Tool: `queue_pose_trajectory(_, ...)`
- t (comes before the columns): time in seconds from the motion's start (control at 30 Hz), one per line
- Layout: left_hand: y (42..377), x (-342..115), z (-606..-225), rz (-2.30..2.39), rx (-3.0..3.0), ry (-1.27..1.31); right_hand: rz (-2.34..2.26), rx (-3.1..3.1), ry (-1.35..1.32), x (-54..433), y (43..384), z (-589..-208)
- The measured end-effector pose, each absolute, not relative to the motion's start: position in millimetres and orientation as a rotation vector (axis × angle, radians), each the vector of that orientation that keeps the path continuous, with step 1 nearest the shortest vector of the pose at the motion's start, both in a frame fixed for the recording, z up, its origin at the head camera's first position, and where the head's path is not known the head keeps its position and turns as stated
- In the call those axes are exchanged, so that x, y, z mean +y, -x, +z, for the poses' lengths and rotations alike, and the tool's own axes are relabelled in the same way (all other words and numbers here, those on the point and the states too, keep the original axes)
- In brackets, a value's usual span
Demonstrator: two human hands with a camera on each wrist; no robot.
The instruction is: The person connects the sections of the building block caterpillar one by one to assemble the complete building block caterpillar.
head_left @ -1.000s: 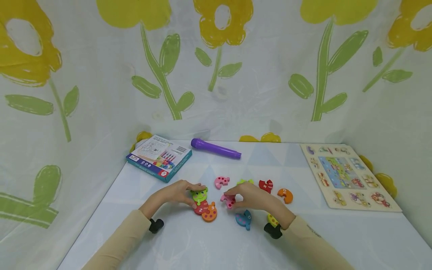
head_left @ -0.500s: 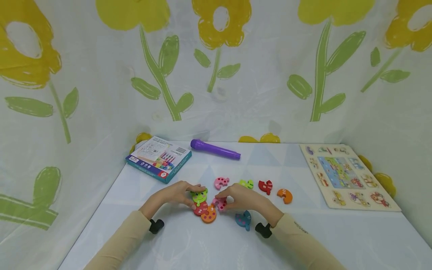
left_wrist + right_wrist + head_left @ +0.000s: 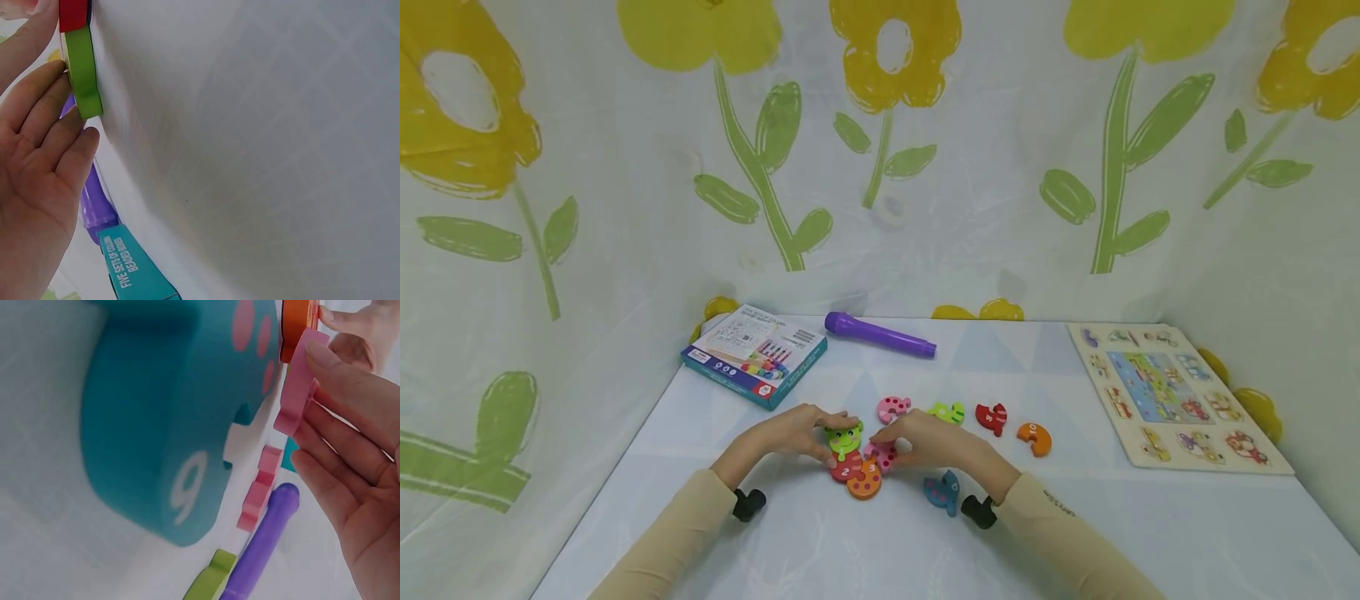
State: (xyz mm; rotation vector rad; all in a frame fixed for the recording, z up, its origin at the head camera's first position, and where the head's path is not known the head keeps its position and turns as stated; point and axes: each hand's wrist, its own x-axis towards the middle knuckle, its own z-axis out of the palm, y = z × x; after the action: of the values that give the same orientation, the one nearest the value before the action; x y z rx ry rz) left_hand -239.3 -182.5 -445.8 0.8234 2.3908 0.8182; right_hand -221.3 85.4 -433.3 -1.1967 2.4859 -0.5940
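Observation:
In the head view my left hand holds the joined wooden puzzle pieces, thumb at the red piece marked 2 and fingers by the green smiling head piece. An orange dotted piece marked 3 adjoins the red one. My right hand pinches a pink dotted piece at the orange piece's right side; whether they interlock cannot be told. The right wrist view shows the thumb on the pink piece's edge. Close to that camera lies a blue piece with pink dots.
Loose pieces lie beyond and right of my right hand: pink, green, red and orange. Behind them are a purple toy microphone and a boxed set. A wooden picture board lies at the right.
My right hand has carried the pink piece left, up to the orange piece. The left hand stays in place. A yellow piece near the right wrist is now hidden under the forearm.

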Motion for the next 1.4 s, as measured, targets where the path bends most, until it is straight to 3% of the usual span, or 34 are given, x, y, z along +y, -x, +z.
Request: queue_pose_trajectory(1.4, 236.8, -182.1, -445.8, 0.853, 2.388, -0.831, -0.605, 2.529, 1.191, 80.3, 214.3, -439.6)
